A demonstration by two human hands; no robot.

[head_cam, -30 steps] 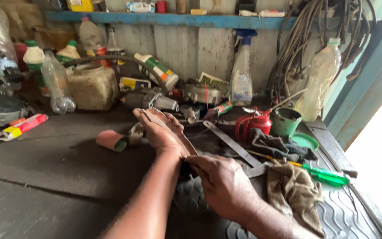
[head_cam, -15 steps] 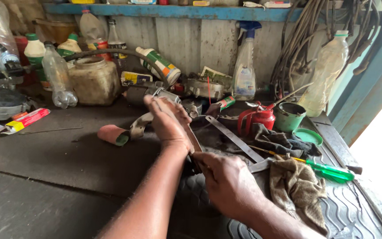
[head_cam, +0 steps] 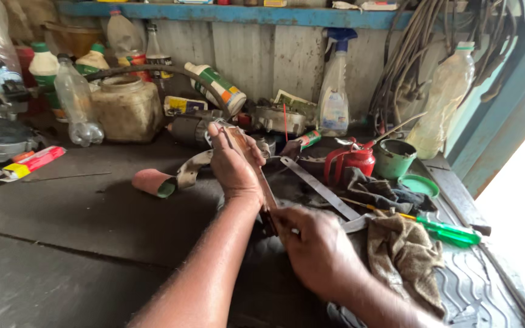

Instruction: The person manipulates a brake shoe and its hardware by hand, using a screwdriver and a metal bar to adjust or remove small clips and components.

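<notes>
My left hand (head_cam: 233, 164) is wrapped round the far end of a long, flat, brownish metal strip (head_cam: 267, 193), fingers curled over its tip. My right hand (head_cam: 317, 252) grips the near end, which looks like a dark handle. The strip runs slantwise between both hands, just above the dark workbench (head_cam: 62, 231). A pinkish roll of sandpaper (head_cam: 153, 181) lies left of my left hand. A flat steel bar (head_cam: 317, 185) lies to the right of it.
A red oil can (head_cam: 350, 161), green cup (head_cam: 393, 158), dark rags (head_cam: 405, 255) and green screwdriver (head_cam: 451, 231) crowd the right side. Bottles, a jar (head_cam: 126, 109) and a spray bottle (head_cam: 334, 103) line the back wall. Cables (head_cam: 420, 54) hang at the upper right.
My left hand has slid farther up and away along the strip and lifted its far end. My right hand has kept its hold on the near end.
</notes>
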